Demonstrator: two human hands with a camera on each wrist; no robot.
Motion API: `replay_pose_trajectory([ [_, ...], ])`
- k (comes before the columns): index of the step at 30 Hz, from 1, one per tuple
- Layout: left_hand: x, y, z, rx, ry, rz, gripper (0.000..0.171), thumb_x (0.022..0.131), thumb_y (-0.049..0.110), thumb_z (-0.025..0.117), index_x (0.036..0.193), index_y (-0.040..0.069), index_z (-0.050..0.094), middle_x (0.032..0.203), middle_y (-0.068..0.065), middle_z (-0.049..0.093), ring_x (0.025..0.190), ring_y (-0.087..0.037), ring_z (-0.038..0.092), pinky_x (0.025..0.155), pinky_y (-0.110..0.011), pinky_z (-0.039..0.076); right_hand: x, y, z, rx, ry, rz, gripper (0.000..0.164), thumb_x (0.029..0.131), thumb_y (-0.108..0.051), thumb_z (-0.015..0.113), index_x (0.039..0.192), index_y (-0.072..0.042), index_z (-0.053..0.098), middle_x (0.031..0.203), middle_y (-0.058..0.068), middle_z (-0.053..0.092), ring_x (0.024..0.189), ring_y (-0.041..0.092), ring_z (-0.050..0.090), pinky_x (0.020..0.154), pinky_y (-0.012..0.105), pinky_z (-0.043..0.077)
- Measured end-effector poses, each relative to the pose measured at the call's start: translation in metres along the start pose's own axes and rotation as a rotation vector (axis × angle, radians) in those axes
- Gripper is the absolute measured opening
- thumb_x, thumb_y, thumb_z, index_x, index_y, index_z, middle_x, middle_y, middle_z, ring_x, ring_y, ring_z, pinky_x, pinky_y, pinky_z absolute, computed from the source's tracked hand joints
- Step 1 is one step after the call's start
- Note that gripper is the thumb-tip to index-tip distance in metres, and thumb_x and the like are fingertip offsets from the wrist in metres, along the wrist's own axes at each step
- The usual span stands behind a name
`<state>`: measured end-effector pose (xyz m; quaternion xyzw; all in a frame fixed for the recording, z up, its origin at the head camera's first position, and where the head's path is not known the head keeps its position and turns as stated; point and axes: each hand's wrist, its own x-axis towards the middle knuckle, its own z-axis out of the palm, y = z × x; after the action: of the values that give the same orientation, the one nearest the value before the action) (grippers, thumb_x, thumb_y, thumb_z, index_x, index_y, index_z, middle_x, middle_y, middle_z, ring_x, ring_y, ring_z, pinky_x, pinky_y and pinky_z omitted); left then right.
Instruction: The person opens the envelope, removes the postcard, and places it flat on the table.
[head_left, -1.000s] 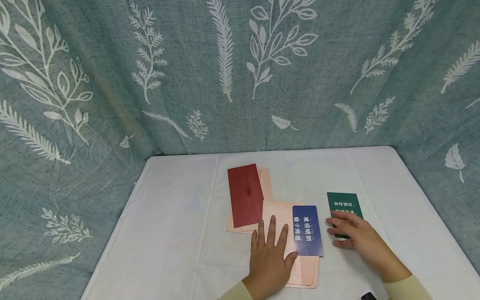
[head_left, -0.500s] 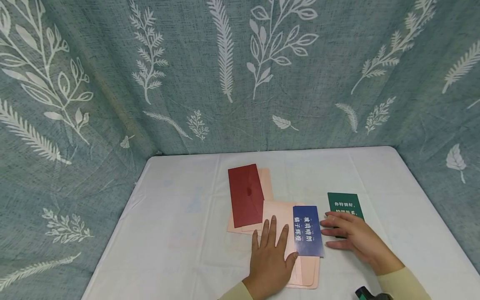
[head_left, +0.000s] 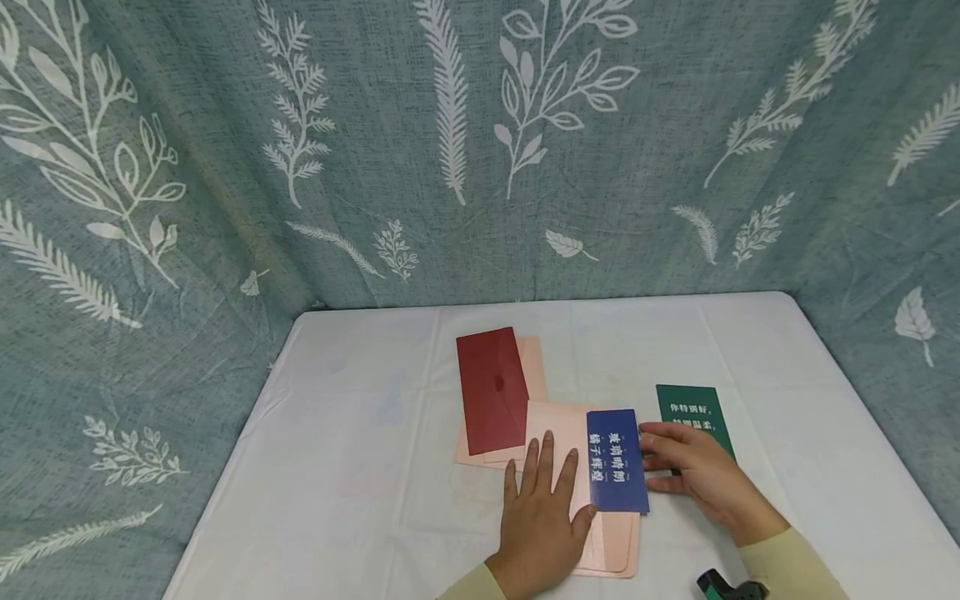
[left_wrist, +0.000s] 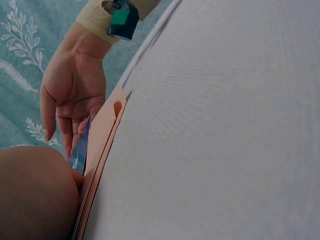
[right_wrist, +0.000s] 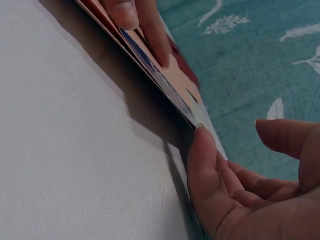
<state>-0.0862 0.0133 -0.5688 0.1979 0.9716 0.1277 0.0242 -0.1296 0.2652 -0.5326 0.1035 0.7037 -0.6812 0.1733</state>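
My left hand [head_left: 542, 518] rests with fingers spread on a pale pink envelope [head_left: 558, 425], one of several layered pink sheets or envelopes. A blue card [head_left: 618, 462] with white characters lies on the pink paper, just right of my left thumb. At its right edge is my right hand [head_left: 708, 471], its fingers loosely bent. In the right wrist view, a fingertip [right_wrist: 202, 140] touches the edge of the blue card [right_wrist: 155, 75], while the thumb stands apart from it. Behind the right hand lies a green card [head_left: 697, 408] with white characters, partly covered by that hand.
A dark red envelope [head_left: 491, 392] lies on more pink paper [head_left: 534, 367] at the back left of the pile. The white-covered table [head_left: 352, 467] is bordered by a green leaf-patterned curtain [head_left: 480, 242]. A black and green device [head_left: 727, 587] sits by the right wrist.
My right hand has moved left, from over the green card to the blue card's right edge. More of the green card shows. The left hand stays on the pink paper.
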Motion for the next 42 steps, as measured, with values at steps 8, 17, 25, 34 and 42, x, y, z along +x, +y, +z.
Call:
replay_pose_trajectory([
  [8,0.0,0.0,0.0,-0.01,-0.003,0.001,0.073,0.112,0.055,0.051,0.172,0.015,0.037,0.18,-0.018,0.01,0.165,-0.038,0.007,0.123,-0.07,0.017,0.001,-0.002,0.006,-0.053,0.017,-0.032,0.053,0.109,-0.014,0.066,0.15,0.015,0.051,0.112,0.018,0.071,0.095,0.026,0.071,0.079,0.038,0.064],
  [17,-0.001,0.0,0.0,-0.003,-0.011,-0.003,0.074,0.112,0.057,0.05,0.172,0.015,0.036,0.181,-0.018,0.009,0.165,-0.038,0.006,0.123,-0.07,0.016,0.003,-0.001,0.014,-0.097,0.065,-0.056,0.052,0.103,-0.006,0.072,0.146,0.014,0.052,0.105,0.016,0.072,0.086,0.025,0.071,0.07,0.037,0.064],
  [25,-0.001,-0.001,0.001,-0.003,-0.003,0.0,0.074,0.112,0.056,0.05,0.172,0.015,0.036,0.18,-0.018,0.01,0.165,-0.038,0.007,0.123,-0.07,0.016,0.005,0.003,0.02,-0.161,0.109,-0.052,0.044,0.1,-0.002,0.072,0.139,0.014,0.057,0.098,0.015,0.069,0.08,0.023,0.069,0.066,0.038,0.064],
  [34,-0.001,-0.001,0.001,-0.002,0.003,0.0,0.073,0.112,0.056,0.05,0.172,0.015,0.037,0.18,-0.018,0.011,0.165,-0.038,0.008,0.123,-0.07,0.017,0.004,0.003,0.021,-0.183,0.13,-0.049,0.04,0.101,0.0,0.07,0.138,0.012,0.058,0.096,0.014,0.066,0.079,0.023,0.066,0.064,0.037,0.063],
  [42,-0.001,-0.001,0.0,-0.013,0.005,-0.001,0.073,0.112,0.056,0.051,0.171,0.015,0.037,0.18,-0.018,0.011,0.165,-0.038,0.009,0.123,-0.07,0.017,0.004,0.004,0.021,-0.218,0.145,-0.069,0.041,0.102,-0.001,0.07,0.139,0.012,0.057,0.099,0.013,0.067,0.08,0.024,0.066,0.063,0.037,0.063],
])
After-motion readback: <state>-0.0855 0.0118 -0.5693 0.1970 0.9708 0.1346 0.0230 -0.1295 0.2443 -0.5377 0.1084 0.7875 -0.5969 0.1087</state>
